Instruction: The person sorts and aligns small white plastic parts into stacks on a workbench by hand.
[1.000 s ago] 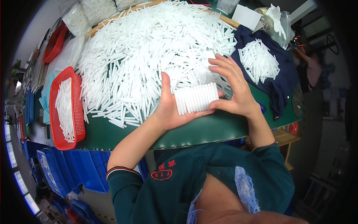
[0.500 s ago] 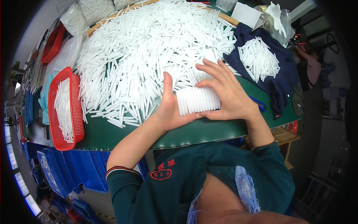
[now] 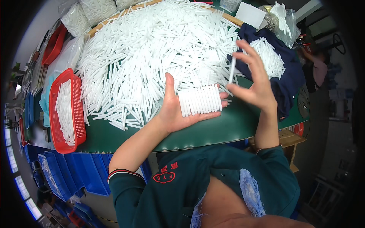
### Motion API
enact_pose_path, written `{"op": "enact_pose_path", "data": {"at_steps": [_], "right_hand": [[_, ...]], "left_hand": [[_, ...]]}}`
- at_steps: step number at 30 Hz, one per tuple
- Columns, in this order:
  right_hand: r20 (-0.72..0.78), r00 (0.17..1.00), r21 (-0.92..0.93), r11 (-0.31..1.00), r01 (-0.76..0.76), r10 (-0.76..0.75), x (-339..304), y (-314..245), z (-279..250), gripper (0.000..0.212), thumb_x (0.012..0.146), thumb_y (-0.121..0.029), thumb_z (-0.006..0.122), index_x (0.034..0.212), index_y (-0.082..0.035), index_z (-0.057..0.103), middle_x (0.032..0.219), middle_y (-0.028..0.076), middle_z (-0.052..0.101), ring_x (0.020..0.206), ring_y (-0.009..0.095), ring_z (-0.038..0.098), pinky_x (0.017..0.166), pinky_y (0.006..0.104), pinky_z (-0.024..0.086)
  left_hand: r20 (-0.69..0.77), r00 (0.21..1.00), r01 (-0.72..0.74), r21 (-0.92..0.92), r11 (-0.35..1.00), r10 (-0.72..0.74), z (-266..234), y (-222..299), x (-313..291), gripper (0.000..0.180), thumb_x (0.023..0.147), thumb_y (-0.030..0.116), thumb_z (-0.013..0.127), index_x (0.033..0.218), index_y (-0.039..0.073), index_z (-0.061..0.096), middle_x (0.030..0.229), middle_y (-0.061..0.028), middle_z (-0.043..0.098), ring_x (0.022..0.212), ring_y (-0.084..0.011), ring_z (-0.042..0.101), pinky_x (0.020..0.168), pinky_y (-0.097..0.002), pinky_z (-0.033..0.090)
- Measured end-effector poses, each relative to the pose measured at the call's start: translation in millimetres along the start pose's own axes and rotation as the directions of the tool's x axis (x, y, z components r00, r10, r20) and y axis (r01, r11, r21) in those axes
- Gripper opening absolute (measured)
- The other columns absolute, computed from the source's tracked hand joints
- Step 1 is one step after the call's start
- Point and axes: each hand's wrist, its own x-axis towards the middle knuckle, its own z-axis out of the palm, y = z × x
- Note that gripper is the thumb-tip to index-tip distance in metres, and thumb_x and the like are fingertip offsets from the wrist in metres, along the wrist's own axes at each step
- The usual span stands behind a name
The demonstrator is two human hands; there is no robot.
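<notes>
My left hand (image 3: 172, 113) is palm up over the near edge of the table, fingers stretched out beneath a neat row of slim white plastic tubes (image 3: 200, 100). The tubes lie side by side across the palm and fingers, thumb raised at their left end. To the right, my right hand (image 3: 259, 81) is lifted apart from the row. It pinches a single white tube (image 3: 232, 70) upright between thumb and fingertips. Beyond both hands spreads a big heap of the same loose tubes (image 3: 152, 49).
A red perforated basket (image 3: 79, 114) of tubes stands at the left. On the right, a dark blue cloth (image 3: 291, 78) bears a smaller tube pile (image 3: 272, 57). Filled plastic bags (image 3: 76, 19) line the back left. Blue bins (image 3: 91, 176) stand below the green table (image 3: 171, 142).
My right hand has left the row and moved right and away from me, with one tube now in its fingers. The left hand has stayed in place, its fingers now uncovered.
</notes>
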Motion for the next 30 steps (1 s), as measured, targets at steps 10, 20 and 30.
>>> {"op": "enact_pose_path", "data": {"at_steps": [10, 20, 30], "right_hand": [[-0.289, 0.830, -0.639, 0.549, -0.538, 0.477, -31, 65, -39, 0.065, 0.078, -0.033, 0.071, 0.132, -0.004, 0.047, 0.139, 0.018, 0.044, 0.131, 0.032, 0.038, 0.107, 0.0414, 0.028], [0.324, 0.943, 0.169, 0.985, 0.026, -0.080, -5, -7, 12, 0.090, 0.060, -0.044, 0.083, 0.134, -0.010, 0.045, 0.145, 0.014, 0.036, 0.138, 0.038, 0.026, 0.110, 0.0493, 0.025], [0.363, 0.925, 0.170, 0.984, 0.052, -0.112, -6, -11, 20, 0.074, 0.063, -0.039, 0.081, 0.125, -0.010, 0.051, 0.141, 0.014, 0.040, 0.135, 0.037, 0.032, 0.107, 0.0487, 0.029]], "left_hand": [[0.014, 0.999, 0.039, -0.022, 0.999, -0.039, -1, 0, 1, 0.128, 0.063, 0.095, 0.028, 0.146, -0.002, 0.018, 0.149, -0.0277, 0.021, 0.138, -0.0429, 0.022, 0.112, -0.0513, 0.019], [-0.018, 1.000, -0.021, -0.017, 1.000, 0.020, 5, 0, 0, 0.124, 0.065, 0.094, 0.022, 0.147, 0.001, 0.018, 0.147, -0.0285, 0.023, 0.136, -0.0441, 0.025, 0.111, -0.0537, 0.021], [-0.007, 0.999, -0.032, 0.013, 0.999, 0.032, 6, 1, 0, 0.118, 0.068, 0.091, 0.015, 0.147, 0.004, 0.017, 0.144, -0.0294, 0.029, 0.133, -0.0441, 0.032, 0.109, -0.0533, 0.027]]}}
